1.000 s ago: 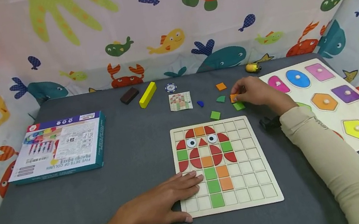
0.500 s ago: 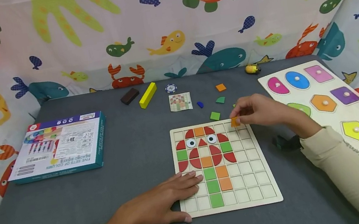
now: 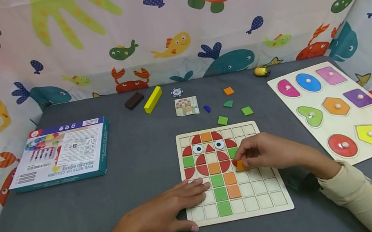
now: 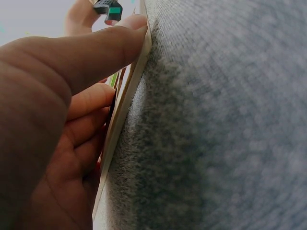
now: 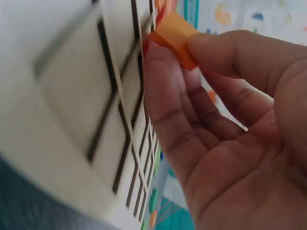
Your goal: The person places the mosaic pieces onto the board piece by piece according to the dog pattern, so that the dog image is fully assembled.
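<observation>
A wooden grid board [image 3: 267,197] lies on the grey table, part filled with red, green and orange tiles and two eye pieces. My right hand [image 3: 263,152] hovers over the board's middle and pinches a small orange square tile [image 3: 241,165] between thumb and fingers; the right wrist view shows the orange tile [image 5: 175,36] at the fingertips just above the board [image 5: 72,96]. My left hand [image 3: 165,213] lies flat with straight fingers on the board's near left corner, its thumb [image 4: 96,48] along the board's edge [image 4: 127,105].
Loose green tiles [image 3: 247,111] and an orange tile [image 3: 229,90] lie beyond the board near a pattern card [image 3: 186,106]. A shape-peg puzzle [image 3: 341,105] sits at the right, a toy box [image 3: 61,152] at the left, and a yellow block [image 3: 152,99] and a brown block [image 3: 133,100] at the back.
My right hand picked an orange tile from the loose pieces behind the board and carried it toward me, down over the board's middle. The left hand stayed put.
</observation>
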`<state>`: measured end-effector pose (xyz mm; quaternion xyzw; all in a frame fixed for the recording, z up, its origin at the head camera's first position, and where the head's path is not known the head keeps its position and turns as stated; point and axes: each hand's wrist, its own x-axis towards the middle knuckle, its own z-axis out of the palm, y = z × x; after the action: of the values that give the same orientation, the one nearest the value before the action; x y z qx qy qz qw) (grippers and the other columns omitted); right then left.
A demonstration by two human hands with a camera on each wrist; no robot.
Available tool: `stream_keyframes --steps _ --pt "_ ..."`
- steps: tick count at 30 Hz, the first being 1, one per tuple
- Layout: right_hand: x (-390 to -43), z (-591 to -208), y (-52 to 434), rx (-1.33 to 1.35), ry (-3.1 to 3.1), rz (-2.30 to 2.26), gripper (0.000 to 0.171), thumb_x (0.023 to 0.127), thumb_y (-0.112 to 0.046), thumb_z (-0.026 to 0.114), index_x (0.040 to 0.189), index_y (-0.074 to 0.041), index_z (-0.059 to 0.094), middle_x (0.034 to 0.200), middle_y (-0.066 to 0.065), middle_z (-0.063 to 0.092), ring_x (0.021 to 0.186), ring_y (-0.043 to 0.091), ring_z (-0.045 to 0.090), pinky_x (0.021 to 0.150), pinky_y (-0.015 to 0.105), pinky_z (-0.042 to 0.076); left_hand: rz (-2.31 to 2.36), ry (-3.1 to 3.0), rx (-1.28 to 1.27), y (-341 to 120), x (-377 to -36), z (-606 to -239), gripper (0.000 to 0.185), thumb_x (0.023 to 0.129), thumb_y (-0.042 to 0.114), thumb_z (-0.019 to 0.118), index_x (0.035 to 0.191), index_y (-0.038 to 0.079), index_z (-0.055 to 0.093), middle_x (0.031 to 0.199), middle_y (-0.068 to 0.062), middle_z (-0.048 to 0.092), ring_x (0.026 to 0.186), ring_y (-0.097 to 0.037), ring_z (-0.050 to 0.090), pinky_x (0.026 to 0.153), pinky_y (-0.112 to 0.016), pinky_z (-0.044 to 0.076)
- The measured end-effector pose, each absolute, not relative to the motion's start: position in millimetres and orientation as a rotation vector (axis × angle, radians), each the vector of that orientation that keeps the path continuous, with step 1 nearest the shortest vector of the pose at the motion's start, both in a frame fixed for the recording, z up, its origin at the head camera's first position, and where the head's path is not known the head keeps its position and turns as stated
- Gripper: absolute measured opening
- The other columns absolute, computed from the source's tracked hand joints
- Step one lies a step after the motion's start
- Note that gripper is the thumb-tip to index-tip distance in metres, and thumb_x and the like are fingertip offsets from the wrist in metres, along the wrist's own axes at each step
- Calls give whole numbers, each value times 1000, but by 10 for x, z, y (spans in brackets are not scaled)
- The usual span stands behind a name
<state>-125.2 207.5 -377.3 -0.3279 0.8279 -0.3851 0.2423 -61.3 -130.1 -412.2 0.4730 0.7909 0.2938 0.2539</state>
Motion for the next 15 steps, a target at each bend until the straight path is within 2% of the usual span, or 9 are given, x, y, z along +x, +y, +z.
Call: stream_keyframes --steps 4,11,15 --pt "-1177 -3785 1993 -917 2259 -966 14 89 -3 70 100 -12 71 86 -6 63 74 12 56 65 25 51 799 2152 1287 -1299 -617 -4130 73 92 39 66 151 10 35 159 5 21 147 -15 12 118 -37 13" --pt "-1106 -3822 1902 -1018 2363 -873 15 85 -1 72 87 -15 69 85 -6 57 73 11 53 62 23 49 797 2144 1272 -1292 -613 -4118 74 91 36 68 151 9 34 159 4 21 147 -14 11 118 -36 12" --pt "-1139 -3821 1894 -1041 2343 -889 14 86 -2 72 90 -15 69 83 -8 57 72 11 53 61 24 49 801 2145 1272 -1297 -610 -4114 74 91 35 68 151 9 35 160 4 21 147 -15 11 118 -36 12"
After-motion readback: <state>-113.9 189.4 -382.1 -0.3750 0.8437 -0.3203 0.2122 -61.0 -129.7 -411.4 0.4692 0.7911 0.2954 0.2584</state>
